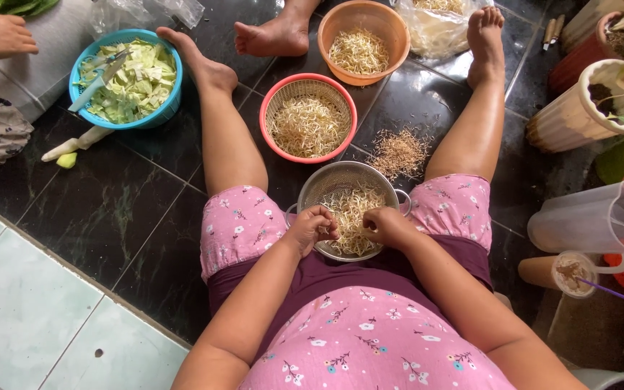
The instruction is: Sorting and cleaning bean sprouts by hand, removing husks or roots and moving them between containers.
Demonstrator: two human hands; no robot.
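1. Sprouts (352, 209) are heaped in a metal colander (326, 180) that is set on the dark tiled floor (110, 209) between the seated person's thighs; the colander could be tipped if it were nudged by a leg, since it is hemmed in closely on both sides.
2. A pink basket (308, 117) and an orange bowl (364, 41) of sprouts lie just beyond, between the outstretched legs, and could be knocked by a shifted foot.
3. A pile of trimmings (399, 153) is left loose on the floor beside the pink basket and could be scattered or mixed back in.
4. The left hand (310, 227) is closed over the colander's rim, its fingers curled on a few sprouts, it seems; strands could be dropped onto the lap.
5. The right hand (388, 226) is held likewise, fingers pinched narrow on sprouts; thin stems could be snapped if gripped too hard.
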